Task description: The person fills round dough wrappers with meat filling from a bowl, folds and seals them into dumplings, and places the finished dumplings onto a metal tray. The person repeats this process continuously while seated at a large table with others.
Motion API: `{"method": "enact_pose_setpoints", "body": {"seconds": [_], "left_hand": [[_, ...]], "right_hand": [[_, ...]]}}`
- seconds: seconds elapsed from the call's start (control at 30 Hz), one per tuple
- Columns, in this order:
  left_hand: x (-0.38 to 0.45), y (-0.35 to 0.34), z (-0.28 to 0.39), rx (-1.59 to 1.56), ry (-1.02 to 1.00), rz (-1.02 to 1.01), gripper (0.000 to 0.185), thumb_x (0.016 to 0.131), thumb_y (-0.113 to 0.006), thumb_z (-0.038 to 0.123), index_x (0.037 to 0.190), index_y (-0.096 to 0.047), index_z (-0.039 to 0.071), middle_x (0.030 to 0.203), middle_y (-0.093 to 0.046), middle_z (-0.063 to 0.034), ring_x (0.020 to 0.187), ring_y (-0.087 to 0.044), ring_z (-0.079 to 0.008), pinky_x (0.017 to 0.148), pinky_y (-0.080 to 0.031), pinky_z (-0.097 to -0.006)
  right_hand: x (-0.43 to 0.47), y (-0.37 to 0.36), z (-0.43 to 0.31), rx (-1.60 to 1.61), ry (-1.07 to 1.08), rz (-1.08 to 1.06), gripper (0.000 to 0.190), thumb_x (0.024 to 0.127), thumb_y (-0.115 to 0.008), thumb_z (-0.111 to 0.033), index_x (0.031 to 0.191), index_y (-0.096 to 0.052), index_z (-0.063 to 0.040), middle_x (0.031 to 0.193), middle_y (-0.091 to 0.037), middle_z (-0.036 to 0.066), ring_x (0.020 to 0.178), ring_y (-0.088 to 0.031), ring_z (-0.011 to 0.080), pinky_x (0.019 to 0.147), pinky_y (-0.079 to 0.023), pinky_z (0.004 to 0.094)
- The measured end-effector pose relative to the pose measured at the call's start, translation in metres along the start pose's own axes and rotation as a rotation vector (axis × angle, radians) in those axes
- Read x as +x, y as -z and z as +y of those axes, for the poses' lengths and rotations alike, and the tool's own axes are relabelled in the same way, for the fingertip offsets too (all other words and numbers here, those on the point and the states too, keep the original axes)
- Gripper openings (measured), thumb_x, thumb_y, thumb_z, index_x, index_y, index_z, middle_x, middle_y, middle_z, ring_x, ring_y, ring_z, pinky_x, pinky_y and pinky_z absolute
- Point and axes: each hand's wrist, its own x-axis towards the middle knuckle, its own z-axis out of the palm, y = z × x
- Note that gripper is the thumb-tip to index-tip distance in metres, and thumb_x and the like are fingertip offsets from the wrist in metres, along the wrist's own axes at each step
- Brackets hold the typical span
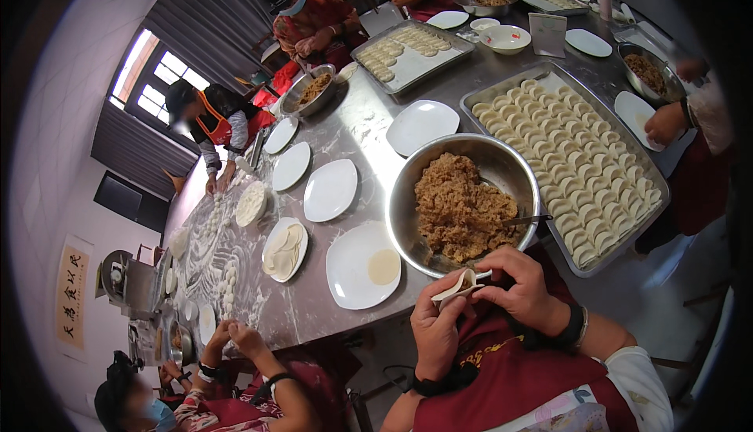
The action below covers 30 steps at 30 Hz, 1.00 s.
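My left hand cradles a folded dumpling wrapper with some brown filling visible inside. My right hand pinches the wrapper's edge at its right side. Just beyond both hands stands a large steel bowl of brown minced filling, with a metal utensil resting in it. Left of the bowl, a single round wrapper lies on a white plate. A smaller plate further left bears a stack of wrappers. To the right of the bowl, rows of folded dumplings fill much of a metal tray.
White plates line the floured steel table. Another dumpling tray lies further back. Dough pieces and a bowl of flour are at left. Several people work around the table, one at lower left, another's hand at right.
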Motion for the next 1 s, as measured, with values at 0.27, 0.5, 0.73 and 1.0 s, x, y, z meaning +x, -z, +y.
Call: {"method": "enact_pose_setpoints", "body": {"seconds": [0.27,0.5,0.73,1.0], "left_hand": [[-0.001,-0.004,0.000,-0.031,0.034,-0.002,0.029,0.091,-0.051,-0.007,0.119,-0.054,-0.001,0.123,-0.059,-0.0162,0.092,-0.064,-0.0166,0.075,-0.052,-0.0248],[-0.003,-0.004,0.001,-0.007,0.072,-0.020,0.028,0.091,-0.052,-0.003,0.118,-0.051,-0.001,0.117,-0.060,-0.0185,0.087,-0.064,-0.0187,0.066,-0.053,-0.0271],[-0.002,-0.010,0.006,-0.047,0.082,-0.007,0.028,0.093,-0.051,-0.001,0.121,-0.051,-0.002,0.116,-0.061,-0.0158,0.088,-0.063,-0.0164,0.070,-0.053,-0.0256],[-0.003,0.002,0.005,0.002,0.166,-0.127,0.028,0.092,-0.053,-0.003,0.120,-0.052,-0.002,0.115,-0.061,-0.0147,0.088,-0.065,-0.0166,0.073,-0.053,-0.0251]], "right_hand": [[0.002,-0.003,0.003,-0.110,0.268,-0.003,0.021,0.068,-0.075,-0.001,0.084,-0.064,-0.006,0.084,-0.062,0.006,0.072,-0.060,0.0272,0.065,-0.046,0.0365],[0.002,0.000,-0.009,0.056,-0.044,-0.011,0.022,0.070,-0.074,-0.001,0.091,-0.066,-0.005,0.082,-0.060,0.008,0.072,-0.060,0.0248,0.062,-0.048,0.0331],[0.001,0.002,0.000,-0.046,0.162,-0.064,0.016,0.073,-0.074,0.000,0.087,-0.066,-0.003,0.086,-0.060,0.010,0.073,-0.061,0.0226,0.061,-0.049,0.0302],[0.001,0.004,-0.006,0.045,0.107,-0.096,0.015,0.073,-0.074,0.000,0.084,-0.065,-0.003,0.087,-0.058,0.009,0.072,-0.060,0.0200,0.061,-0.048,0.0297]]}}
